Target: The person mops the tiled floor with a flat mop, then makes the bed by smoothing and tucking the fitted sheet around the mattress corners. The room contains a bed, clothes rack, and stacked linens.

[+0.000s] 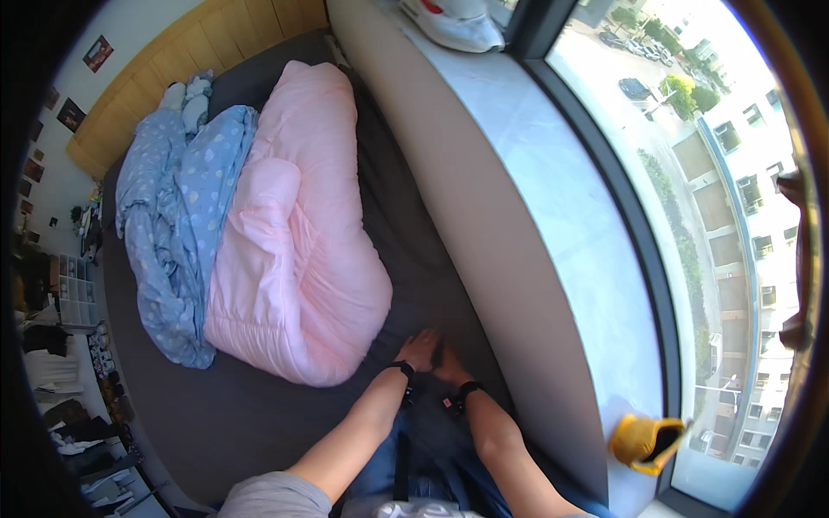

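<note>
Both my hands are low over the dark grey bed sheet, close to the bed's right edge. My left hand rests on the sheet with its fingers stretched forward, holding nothing that I can see. Just to its right is my right hand, also at the sheet; its fingers are smeared and dim, so their grip does not show. Each wrist wears a black band. Ahead and left of the hands lies a puffy pink quilt, folded into a long heap. A crumpled blue polka-dot cover sits along its left side.
A pale window ledge runs along the right of the bed, bearing a white shoe at the far end and a yellow open-topped object nearby. At the far end stands a wooden headboard. Shelves and clutter line the left.
</note>
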Available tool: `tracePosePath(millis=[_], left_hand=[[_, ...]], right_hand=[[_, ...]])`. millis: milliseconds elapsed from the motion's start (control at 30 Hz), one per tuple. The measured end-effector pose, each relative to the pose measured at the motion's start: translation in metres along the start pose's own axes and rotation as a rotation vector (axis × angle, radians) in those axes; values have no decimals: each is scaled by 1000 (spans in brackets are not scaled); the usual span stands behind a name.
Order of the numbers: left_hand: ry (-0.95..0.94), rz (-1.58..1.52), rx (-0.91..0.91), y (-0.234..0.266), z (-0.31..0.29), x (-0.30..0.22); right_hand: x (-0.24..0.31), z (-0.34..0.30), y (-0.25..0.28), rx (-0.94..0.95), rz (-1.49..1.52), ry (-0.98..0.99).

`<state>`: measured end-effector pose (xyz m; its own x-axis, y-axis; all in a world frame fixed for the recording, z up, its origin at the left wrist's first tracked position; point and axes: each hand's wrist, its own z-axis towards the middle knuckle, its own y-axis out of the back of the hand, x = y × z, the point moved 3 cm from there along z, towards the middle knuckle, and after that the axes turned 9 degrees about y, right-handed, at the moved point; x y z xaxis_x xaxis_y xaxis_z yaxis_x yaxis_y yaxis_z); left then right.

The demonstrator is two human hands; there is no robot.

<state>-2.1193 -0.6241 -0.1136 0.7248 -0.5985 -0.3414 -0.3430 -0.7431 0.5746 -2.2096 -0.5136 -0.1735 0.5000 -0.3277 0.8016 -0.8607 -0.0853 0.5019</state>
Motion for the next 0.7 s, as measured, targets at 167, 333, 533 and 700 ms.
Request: tracePosePath(millis=[167, 333, 533, 700], left_hand=[[147, -41, -40, 4, -77, -30], [295, -299, -280, 33, -153, -40], [348, -434, -610, 39, -217, -35], [432, -414, -707, 23, -275, -28]], right_hand=[[35, -65, 28, -11, 132, -130], [103, -74, 84, 20, -53, -122], [176, -79, 93, 47, -176, -36], [214, -84, 78, 108, -302, 76]])
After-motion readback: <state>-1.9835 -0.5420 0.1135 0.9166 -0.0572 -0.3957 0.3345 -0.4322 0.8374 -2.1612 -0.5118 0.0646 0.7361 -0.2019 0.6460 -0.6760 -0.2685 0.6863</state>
